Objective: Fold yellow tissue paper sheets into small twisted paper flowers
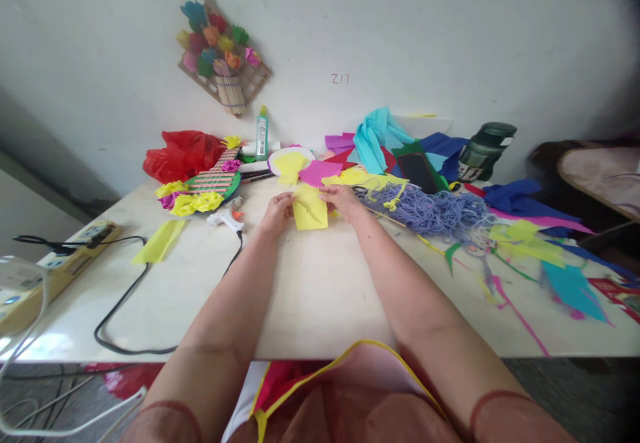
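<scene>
Between my two hands, above the middle of the table, is a small piece of yellow crepe paper [311, 209] with a crease across it. My left hand [280, 213] pinches its left edge. On the opposite side, my right hand [344, 201] grips the upper right edge, fingers closed. Just beyond the hands lie more yellow paper pieces [290, 164] on a round white disc [274, 159], and a magenta paper piece [321, 173]. A longer yellow strip [160, 241] rests on the table at the left.
A tangled heap of purple yarn [430, 211] and colored paper scraps [575, 289] cover the right side. At the left stand a glue gun [226, 220] with its black cord, a power strip [60, 273] and a decorated guitar shape [213, 183]. A glue bottle [262, 135] and dark jar [486, 152] stand behind.
</scene>
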`<state>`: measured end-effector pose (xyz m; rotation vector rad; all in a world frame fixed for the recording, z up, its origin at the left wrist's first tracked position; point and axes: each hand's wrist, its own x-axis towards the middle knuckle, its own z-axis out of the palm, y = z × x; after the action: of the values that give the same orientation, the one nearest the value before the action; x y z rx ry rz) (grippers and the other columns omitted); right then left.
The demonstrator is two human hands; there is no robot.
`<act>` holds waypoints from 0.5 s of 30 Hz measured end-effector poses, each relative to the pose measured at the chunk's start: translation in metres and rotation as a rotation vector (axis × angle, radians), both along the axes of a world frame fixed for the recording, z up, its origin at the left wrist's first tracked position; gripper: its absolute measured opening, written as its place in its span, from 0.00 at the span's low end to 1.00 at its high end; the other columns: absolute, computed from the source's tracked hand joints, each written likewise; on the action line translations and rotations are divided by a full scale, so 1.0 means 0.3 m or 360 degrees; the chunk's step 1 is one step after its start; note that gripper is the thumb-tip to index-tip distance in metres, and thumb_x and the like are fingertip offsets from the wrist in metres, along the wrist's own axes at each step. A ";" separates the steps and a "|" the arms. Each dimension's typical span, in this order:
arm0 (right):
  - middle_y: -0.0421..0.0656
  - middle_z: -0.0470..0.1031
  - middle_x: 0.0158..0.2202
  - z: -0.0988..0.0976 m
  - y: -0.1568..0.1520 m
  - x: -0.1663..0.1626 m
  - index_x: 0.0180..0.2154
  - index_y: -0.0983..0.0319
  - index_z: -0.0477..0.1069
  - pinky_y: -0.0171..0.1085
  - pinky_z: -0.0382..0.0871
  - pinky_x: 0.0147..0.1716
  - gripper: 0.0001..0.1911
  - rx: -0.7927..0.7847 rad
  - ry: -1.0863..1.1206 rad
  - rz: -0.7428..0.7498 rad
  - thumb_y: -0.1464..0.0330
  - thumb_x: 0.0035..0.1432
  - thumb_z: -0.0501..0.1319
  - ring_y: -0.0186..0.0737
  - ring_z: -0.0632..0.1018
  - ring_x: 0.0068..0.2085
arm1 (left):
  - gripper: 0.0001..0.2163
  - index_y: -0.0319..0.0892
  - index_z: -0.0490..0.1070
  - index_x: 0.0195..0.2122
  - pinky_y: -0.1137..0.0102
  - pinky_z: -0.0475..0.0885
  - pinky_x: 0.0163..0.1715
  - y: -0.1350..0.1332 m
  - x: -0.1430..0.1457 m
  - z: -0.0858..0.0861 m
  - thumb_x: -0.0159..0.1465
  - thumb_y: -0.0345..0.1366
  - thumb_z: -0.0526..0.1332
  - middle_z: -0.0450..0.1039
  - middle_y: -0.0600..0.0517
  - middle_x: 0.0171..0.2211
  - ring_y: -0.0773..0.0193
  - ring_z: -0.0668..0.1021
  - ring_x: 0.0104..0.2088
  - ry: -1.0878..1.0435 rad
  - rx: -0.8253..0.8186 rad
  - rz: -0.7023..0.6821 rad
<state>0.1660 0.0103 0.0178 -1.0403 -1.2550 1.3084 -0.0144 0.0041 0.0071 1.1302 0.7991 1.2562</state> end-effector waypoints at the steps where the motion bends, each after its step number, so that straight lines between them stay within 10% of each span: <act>1: 0.35 0.69 0.16 -0.001 0.001 -0.001 0.36 0.66 0.72 0.28 0.60 0.16 0.14 -0.0005 0.0006 0.0000 0.73 0.42 0.62 0.28 0.67 0.16 | 0.10 0.37 0.71 0.26 0.75 0.62 0.18 0.000 0.000 0.001 0.44 0.36 0.62 0.71 0.52 0.18 0.68 0.71 0.18 -0.0002 -0.0003 0.0001; 15: 0.36 0.70 0.17 0.003 -0.006 -0.009 0.34 0.66 0.73 0.29 0.62 0.16 0.11 -0.0039 0.0054 0.0003 0.73 0.43 0.61 0.29 0.69 0.17 | 0.08 0.37 0.72 0.27 0.75 0.59 0.17 0.012 -0.003 -0.012 0.45 0.32 0.60 0.67 0.54 0.15 0.69 0.69 0.18 0.0034 0.0037 0.0070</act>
<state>0.1634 0.0084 0.0188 -1.0301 -1.2171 1.3404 -0.0153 0.0077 0.0035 1.1516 0.8312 1.2946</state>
